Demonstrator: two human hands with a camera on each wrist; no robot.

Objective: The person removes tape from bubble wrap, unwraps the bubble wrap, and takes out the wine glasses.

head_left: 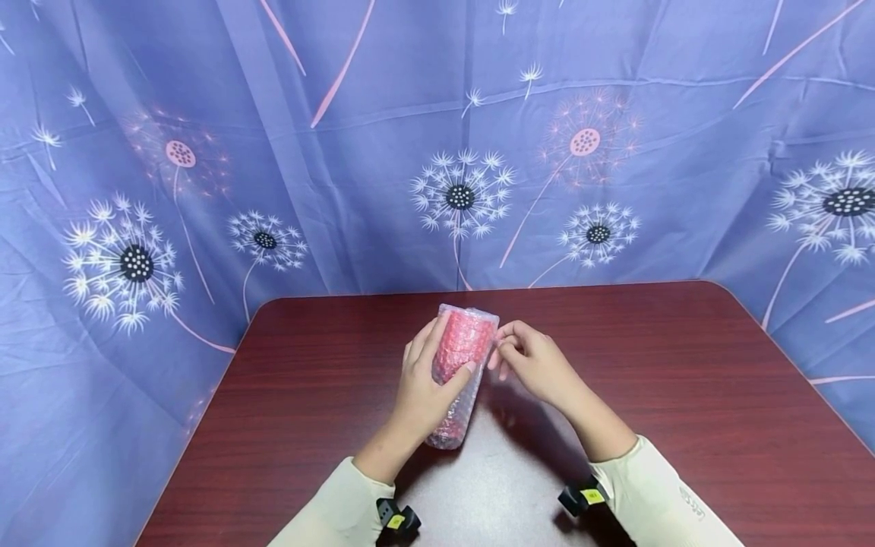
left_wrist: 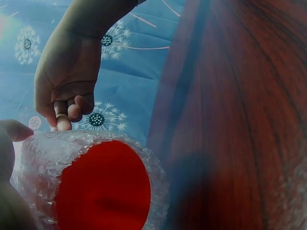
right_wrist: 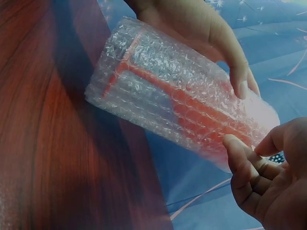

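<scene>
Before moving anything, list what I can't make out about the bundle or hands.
Head view: part of the bundle, covered by the left hand.
Left wrist view: most of the left hand, cut off by the left edge.
Right wrist view: outline of the red contents, blurred by bubble wrap.
Same view: whether the right hand pinches the bubble wrap, too small to tell.

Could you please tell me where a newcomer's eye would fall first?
Probably the red package in bubble wrap, held in the left hand near the head view's middle, with the right hand at its side. Next comes the blue dandelion curtain behind the table.
</scene>
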